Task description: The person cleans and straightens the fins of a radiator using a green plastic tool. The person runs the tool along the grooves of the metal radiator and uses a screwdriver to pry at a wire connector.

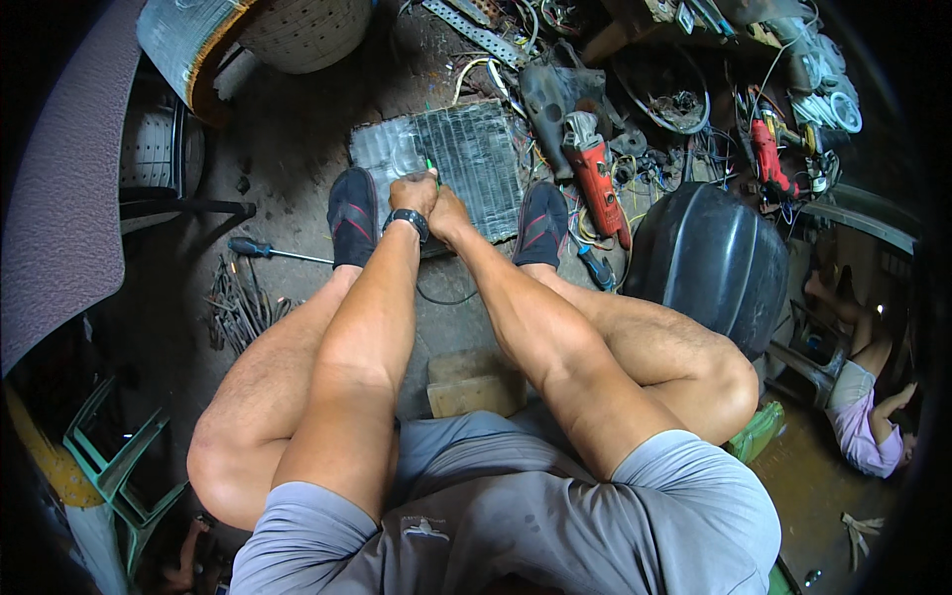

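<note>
My left hand (411,194), with a dark watch on its wrist, is closed over a grey ribbed panel (481,149) lying between my shoes. Right against it is my right hand (449,215), its fingers also closed. A thin green piece (430,165), perhaps a wire, sticks up by the fingers of my left hand. What lies inside either hand is hidden by the fingers. A dark cable (446,300) curves over the floor below my hands.
A blue-handled screwdriver (253,247) and metal rods (243,307) lie left. On the right are a red angle grinder (595,178), a black rounded shell (706,258) and a red power drill (771,159). A wooden block (476,387) sits close to me. Another person (868,416) is far right.
</note>
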